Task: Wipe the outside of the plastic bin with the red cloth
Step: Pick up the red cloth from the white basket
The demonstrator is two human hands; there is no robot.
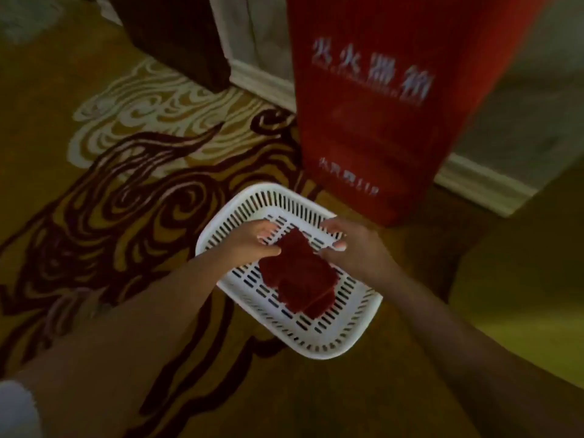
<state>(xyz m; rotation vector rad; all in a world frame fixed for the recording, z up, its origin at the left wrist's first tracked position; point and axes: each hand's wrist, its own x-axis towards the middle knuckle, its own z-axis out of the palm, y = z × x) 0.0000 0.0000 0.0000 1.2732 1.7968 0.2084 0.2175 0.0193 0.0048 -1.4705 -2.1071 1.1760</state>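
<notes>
You are at the pick-up step: the wiping has not begun. The one white plastic bin [316,336] sits on the patterned carpet [110,216], just near of the tall red cabinet [379,115] that stands against the wall. The single red cloth [297,276] lies folded inside the bin, on its slotted floor, so it is not yet on any outside face.

Your left hand [252,240] is pinching the far left corner of the cloth between thumb and fingers. Your right hand [350,241] reaches over the right rim with its fingers curled; it looks to be touching the cloth's right edge or the bin wall, but I cannot tell whether it grips anything.

Next, as I judge it, you need to lift the cloth clear of the bin, bunch it in one hand, and steady the rim with the other, tilting the bin so an outer wall faces you.

Count: one bin, one cloth, two hands, one cabinet.
</notes>
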